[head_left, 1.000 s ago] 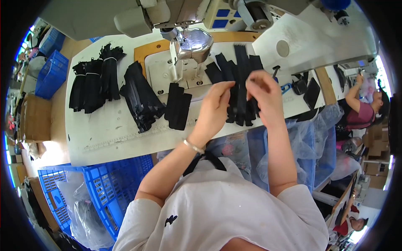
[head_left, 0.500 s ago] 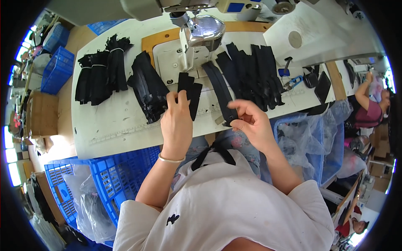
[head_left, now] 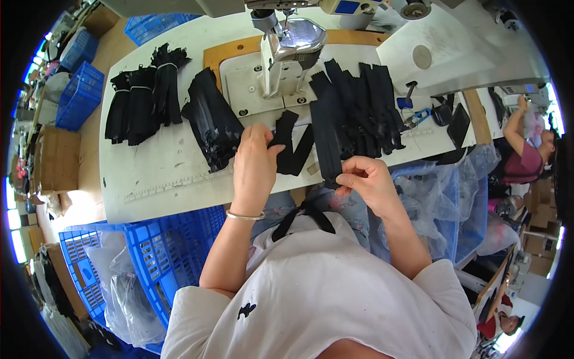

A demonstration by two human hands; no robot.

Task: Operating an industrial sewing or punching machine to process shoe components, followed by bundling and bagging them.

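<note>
My left hand (head_left: 252, 164) rests on the white table (head_left: 161, 173) with its fingertips on a small black fabric piece (head_left: 286, 143) lying in front of the sewing machine (head_left: 287, 48). My right hand (head_left: 365, 179) pinches the lower end of a long black strip (head_left: 326, 134) at the table's near edge. That strip reaches up into a fanned heap of black strips (head_left: 365, 107) right of the machine. A loose stack of black pieces (head_left: 212, 122) lies just left of my left hand.
Tied bundles of black strips (head_left: 140, 102) lie at the table's far left. Blue crates (head_left: 143, 251) with clear bags stand below the table on the left; clear plastic bags (head_left: 442, 197) hang on the right. Another person (head_left: 526, 149) works at the far right.
My left hand has slid right onto the small black piece. My right hand has drawn one long strip down from the heap toward the table edge.
</note>
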